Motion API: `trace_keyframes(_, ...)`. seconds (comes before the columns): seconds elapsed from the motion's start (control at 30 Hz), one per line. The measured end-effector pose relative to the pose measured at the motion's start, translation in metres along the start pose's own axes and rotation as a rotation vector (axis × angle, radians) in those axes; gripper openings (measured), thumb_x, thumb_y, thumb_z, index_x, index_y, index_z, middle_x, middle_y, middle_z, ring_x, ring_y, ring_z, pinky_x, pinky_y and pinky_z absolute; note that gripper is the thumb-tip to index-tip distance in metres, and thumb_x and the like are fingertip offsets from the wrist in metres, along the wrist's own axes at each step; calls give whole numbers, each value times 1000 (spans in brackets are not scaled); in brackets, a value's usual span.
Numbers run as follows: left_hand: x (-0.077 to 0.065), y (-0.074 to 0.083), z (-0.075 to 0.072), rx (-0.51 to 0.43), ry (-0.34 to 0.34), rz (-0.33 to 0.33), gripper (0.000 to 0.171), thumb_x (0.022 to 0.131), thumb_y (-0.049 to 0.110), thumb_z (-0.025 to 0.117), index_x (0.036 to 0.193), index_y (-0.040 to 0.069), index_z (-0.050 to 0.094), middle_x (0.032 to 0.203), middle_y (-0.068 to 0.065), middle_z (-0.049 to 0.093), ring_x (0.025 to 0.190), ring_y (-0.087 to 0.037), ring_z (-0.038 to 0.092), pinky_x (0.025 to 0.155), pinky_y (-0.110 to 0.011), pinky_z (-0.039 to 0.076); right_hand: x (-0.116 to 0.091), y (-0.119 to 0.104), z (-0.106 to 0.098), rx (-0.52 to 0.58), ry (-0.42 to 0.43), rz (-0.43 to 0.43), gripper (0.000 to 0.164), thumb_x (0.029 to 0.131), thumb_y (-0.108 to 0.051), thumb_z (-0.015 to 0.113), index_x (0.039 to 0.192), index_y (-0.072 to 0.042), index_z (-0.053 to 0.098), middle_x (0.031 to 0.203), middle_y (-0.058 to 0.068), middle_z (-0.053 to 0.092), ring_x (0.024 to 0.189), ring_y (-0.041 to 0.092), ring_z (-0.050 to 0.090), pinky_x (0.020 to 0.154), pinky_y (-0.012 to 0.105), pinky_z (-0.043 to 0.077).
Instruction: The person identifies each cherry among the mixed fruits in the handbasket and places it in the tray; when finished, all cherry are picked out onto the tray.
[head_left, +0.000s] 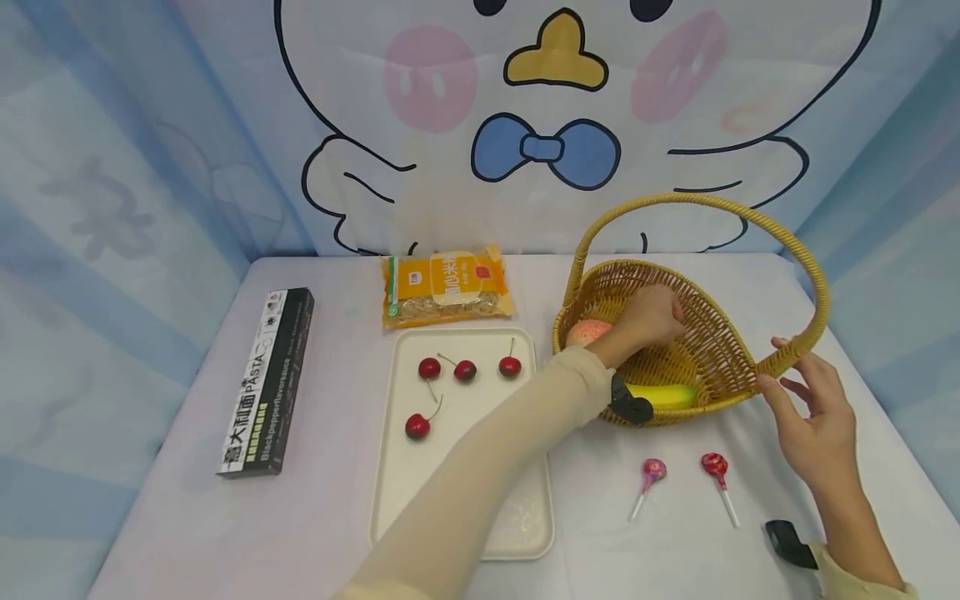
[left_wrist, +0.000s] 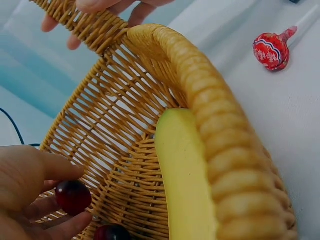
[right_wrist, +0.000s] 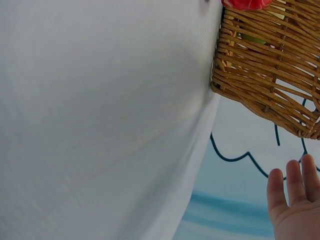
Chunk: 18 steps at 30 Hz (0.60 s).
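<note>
My left hand (head_left: 651, 315) reaches inside the wicker basket (head_left: 723, 321). In the left wrist view its fingers and thumb pinch a dark red cherry (left_wrist: 73, 197). Just below that, a second cherry (left_wrist: 112, 232) is partly visible inside the basket. A yellow banana (left_wrist: 182, 170) lies along the near wall, and a pinkish peach-like fruit (head_left: 588, 332) sits at the basket's left end. At the right end, my right hand (head_left: 819, 421) holds the base of the basket's arched handle (head_left: 813, 325), thumb on one side and fingers on the other.
Several cherries (head_left: 465, 371) lie on a cream tray (head_left: 386, 492) left of the basket. Two lollipops, one pink (head_left: 654, 470) and one red (head_left: 715, 465), lie in front of it. An orange food packet (head_left: 447, 287) is behind the tray; a pasta box (head_left: 266, 383) lies far left.
</note>
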<state>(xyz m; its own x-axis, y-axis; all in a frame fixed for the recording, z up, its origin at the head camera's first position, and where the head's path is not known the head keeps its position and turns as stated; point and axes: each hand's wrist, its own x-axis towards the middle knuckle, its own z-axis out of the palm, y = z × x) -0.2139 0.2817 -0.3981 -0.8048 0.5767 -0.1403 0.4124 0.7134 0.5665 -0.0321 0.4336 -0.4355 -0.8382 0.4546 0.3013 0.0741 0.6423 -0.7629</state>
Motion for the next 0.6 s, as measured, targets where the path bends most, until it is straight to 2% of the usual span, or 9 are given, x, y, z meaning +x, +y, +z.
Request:
trace_keyframes(0.07, -2, 0, -2, -12, 24, 2, 6, 101, 23, 72, 97, 22, 76, 97, 13, 72, 78, 0, 57, 67, -15, 46, 0, 0, -1, -1, 0, 0, 52, 106, -15, 65, 156, -28, 55, 150, -27, 50, 142, -9, 42, 102, -3, 38)
trace_keyframes(0.13, -3, -2, -3, -17, 30, 18, 7, 101, 20, 71, 101, 21, 78, 102, 11, 74, 82, -2, 59, 68, -15, 47, 1, -1, -2, -3, -3, -1, 52, 106, -15, 65, 156, -27, 55, 151, -26, 50, 142, -9, 41, 102, -3, 37)
trace_keyframes(0.37, -6, -7, -6, -45, 32, 122, 8, 102, 15, 68, 102, 19, 75, 104, 10, 72, 81, -2, 54, 72, -13, 43, 1, -2, -2, -25, -7, 8, 52, 107, -17, 65, 156, -29, 54, 153, -23, 50, 143, -9, 41, 102, -4, 37)
trace_keyframes(0.53, -14, -5, -12, -17, 22, 199, 7, 104, 17, 68, 108, 20, 72, 110, 10, 70, 90, 0, 55, 78, -13, 44, 0, -3, -3, -25, -13, 3, 52, 106, -18, 65, 157, -29, 54, 153, -23, 50, 144, -8, 40, 102, -4, 36)
trace_keyframes(0.6, -17, -6, -14, -9, 29, 251, 8, 104, 17, 68, 110, 20, 72, 111, 10, 69, 94, 0, 55, 82, -12, 43, 0, -3, -3, -24, -13, 2, 52, 106, -18, 65, 157, -29, 54, 153, -24, 50, 144, -8, 40, 102, -4, 36)
